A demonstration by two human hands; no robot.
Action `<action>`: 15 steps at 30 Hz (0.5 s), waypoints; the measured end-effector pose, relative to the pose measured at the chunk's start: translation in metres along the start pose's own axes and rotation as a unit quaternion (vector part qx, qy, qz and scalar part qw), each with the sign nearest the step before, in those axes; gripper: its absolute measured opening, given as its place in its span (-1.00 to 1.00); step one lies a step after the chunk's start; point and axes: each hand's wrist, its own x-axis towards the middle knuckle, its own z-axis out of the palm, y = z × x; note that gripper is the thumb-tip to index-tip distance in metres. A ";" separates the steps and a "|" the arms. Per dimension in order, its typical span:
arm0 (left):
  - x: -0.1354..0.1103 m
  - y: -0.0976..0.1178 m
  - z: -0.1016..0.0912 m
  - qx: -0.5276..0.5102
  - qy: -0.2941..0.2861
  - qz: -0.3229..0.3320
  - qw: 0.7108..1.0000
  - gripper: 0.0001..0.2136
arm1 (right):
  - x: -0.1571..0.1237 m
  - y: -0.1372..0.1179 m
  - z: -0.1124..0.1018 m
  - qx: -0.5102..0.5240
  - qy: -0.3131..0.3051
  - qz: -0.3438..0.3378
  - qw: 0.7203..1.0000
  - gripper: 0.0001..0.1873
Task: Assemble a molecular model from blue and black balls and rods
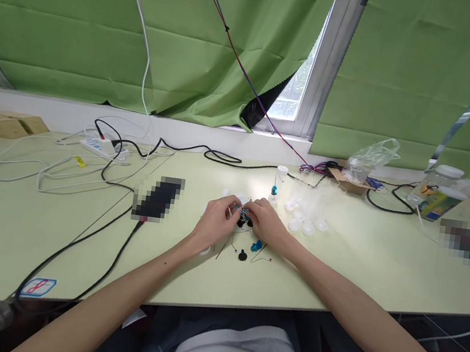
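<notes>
My left hand (pixel 221 216) and my right hand (pixel 264 220) meet over the middle of the table, fingers pinched together. Between the fingertips a small blue part (pixel 244 211) shows; the fingers hide most of it. Just beneath lie dark round pieces, partly covered by the hands. Nearer me are a black disc with a stub (pixel 242 255), a loose blue piece (pixel 256 246) and a thin bent wire (pixel 262 259). Beyond my right hand stands a clear tube with a white cap (pixel 282 170) and something blue inside.
Several clear plastic tubes with white caps (pixel 307 229) cluster right of my hands. A pixelated dark object (pixel 157 199) lies to the left, a black cable (pixel 117 258) running from it. A power strip (pixel 102 147), an open cardboard box (pixel 349 182) and a lidded jar (pixel 437 182) stand at the back.
</notes>
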 end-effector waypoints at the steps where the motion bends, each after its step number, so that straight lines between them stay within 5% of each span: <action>1: 0.000 0.000 0.000 0.002 0.000 -0.002 1.000 -0.86 | 0.000 0.000 -0.001 0.009 0.004 0.003 1.000 -0.75; 15: 0.000 -0.001 0.000 0.002 -0.005 -0.001 1.000 -0.86 | 0.002 -0.005 -0.014 0.035 -0.041 0.009 0.999 -0.94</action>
